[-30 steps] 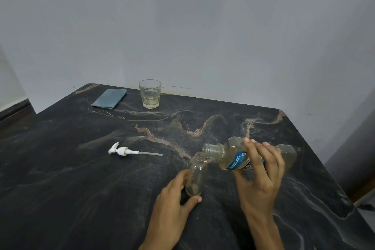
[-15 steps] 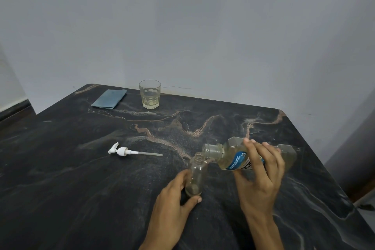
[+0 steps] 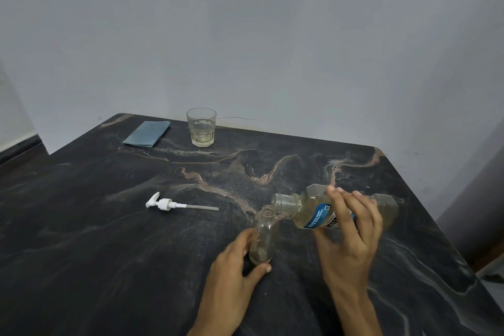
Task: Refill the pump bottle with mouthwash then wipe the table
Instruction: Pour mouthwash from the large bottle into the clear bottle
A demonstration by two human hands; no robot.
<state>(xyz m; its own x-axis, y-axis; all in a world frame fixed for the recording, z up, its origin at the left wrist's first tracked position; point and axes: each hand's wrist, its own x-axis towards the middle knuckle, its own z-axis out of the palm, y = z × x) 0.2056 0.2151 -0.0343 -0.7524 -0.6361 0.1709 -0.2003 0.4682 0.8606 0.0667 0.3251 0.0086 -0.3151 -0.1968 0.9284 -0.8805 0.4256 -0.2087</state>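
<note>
Head view of a dark marble-patterned table (image 3: 81, 240) with pale and rust-coloured veins running across its top, set against a plain grey-white wall (image 3: 245, 35). The table's far edge meets the wall; its far right corner is rounded. A dark skirting strip (image 3: 19, 147) shows at the left, and a strip of floor at the lower right is too dim to make out.

Near the front centre, the left hand (image 3: 231, 278) is wrapped around the lower part of a small clear pump bottle (image 3: 263, 234), thumb and fingers closed on it; the bottle stands on the table, leaning slightly, its neck open. A little pale liquid lies at its bottom. The right hand (image 3: 351, 229) is clamped around a larger mouthwash bottle (image 3: 308, 213) with a blue label, held nearly on its side above the table with its uncapped mouth just over the pump bottle's opening. Pale yellowish liquid fills the lower side of the mouthwash bottle. Whether a stream is passing between the two mouths cannot be told.

To the left of the hands, well apart, the white pump head (image 3: 163, 204) lies flat on the table, its dip tube pointing right. At the far edge stands a drinking glass (image 3: 201, 127) holding a little pale liquid, and just left of it lies a folded blue cloth (image 3: 147, 133).
</note>
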